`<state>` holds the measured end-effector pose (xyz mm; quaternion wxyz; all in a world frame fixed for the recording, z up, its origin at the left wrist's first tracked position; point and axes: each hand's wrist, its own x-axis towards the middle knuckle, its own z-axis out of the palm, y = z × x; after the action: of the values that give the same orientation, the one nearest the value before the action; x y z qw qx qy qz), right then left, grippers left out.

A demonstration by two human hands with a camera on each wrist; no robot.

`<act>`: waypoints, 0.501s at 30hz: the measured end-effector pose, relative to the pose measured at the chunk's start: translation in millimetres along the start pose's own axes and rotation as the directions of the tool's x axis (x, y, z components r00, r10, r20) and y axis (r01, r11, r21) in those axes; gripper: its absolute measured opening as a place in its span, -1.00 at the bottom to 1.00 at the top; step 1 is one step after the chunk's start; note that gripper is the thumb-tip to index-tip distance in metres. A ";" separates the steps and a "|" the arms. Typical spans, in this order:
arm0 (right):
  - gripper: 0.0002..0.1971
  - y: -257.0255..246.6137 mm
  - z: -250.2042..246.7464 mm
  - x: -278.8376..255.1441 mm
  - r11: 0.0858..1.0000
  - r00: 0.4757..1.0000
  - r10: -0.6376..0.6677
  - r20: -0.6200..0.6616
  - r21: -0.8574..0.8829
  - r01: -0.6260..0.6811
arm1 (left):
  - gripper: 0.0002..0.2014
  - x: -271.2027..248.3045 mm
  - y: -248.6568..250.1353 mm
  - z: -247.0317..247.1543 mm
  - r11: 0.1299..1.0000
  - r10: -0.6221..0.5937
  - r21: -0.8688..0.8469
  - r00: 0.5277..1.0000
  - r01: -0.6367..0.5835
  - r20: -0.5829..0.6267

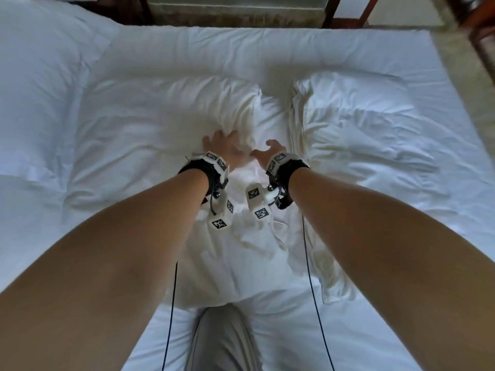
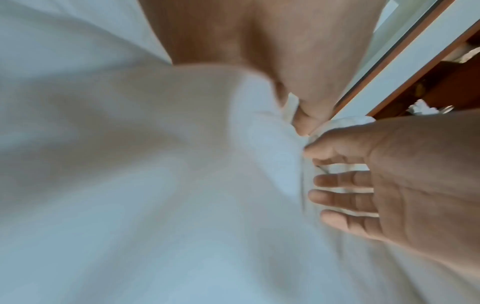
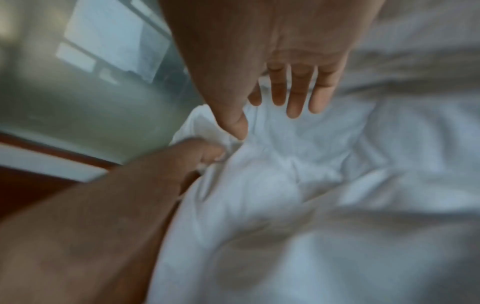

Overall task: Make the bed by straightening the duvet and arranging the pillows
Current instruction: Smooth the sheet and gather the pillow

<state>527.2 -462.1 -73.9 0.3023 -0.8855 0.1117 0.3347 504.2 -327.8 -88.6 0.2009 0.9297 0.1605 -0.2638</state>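
A crumpled white pillow (image 1: 241, 263) lies lengthwise in the middle of the bed, from my waist outwards. Both hands are at its far end. My left hand (image 1: 222, 144) has its fingers dug into the pillow's cloth; the right wrist view shows these fingers (image 3: 207, 153) curled round a fold. My right hand (image 1: 269, 151) is close beside it with straight, spread fingers (image 3: 293, 96), its thumb touching the cloth. Two more white pillows lie flat, one to the left (image 1: 150, 124) and one to the right (image 1: 375, 135). White bedding (image 1: 241, 49) covers the far part of the bed.
A big white mound of bedding (image 1: 32, 62) rises at the far left. Beyond the bed's far edge stand wooden frames (image 1: 330, 12) and a pale panel. A strip of floor (image 1: 463, 76) runs along the right side. Thin black cables (image 1: 310, 277) hang from my wrists.
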 end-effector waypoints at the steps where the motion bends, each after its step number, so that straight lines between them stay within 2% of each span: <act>1: -0.30 14.5 -15.3 -8.5 0.999 0.999 -0.026 -0.036 -0.033 0.025 | -0.24 -8.9 18.5 1.4 0.998 0.047 -0.032 0.999 -0.047 0.001; 4: -0.45 48.6 -57.7 -24.8 0.996 0.983 -0.083 -0.161 -0.054 0.075 | -0.26 -29.5 69.4 6.1 0.975 0.144 -0.173 0.989 -0.139 0.015; 6: -0.48 72.2 -86.9 -35.5 0.995 0.968 -0.093 -0.231 -0.064 0.080 | -0.22 -40.5 103.4 12.6 0.949 0.146 -0.290 0.987 -0.120 0.068; 9: -0.46 111.3 -119.8 -41.7 0.996 0.950 -0.066 -0.306 -0.076 0.044 | -0.05 -45.2 139.4 29.5 0.873 0.079 -0.487 0.975 0.032 0.206; 11: -0.42 142.2 -135.6 -43.9 0.985 0.942 -0.045 -0.331 -0.171 -0.013 | 0.04 -48.0 158.6 48.1 0.819 0.085 -0.564 0.949 0.108 0.305; 12: -0.37 158.2 -139.3 -44.8 0.974 0.952 -0.019 -0.306 -0.220 -0.051 | 0.06 -37.5 163.3 67.0 0.820 0.085 -0.556 0.933 0.134 0.350; 15: -0.06 207.3 -140.5 -41.2 0.935 0.960 0.089 -0.265 -0.311 -0.173 | 0.40 54.6 157.6 167.0 0.831 -0.010 -0.515 0.931 0.211 0.365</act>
<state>487.1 -712.3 -58.9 0.1099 -0.9488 0.1498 0.2555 541.0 -530.6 -203.7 0.4663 0.7612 0.2451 -0.3783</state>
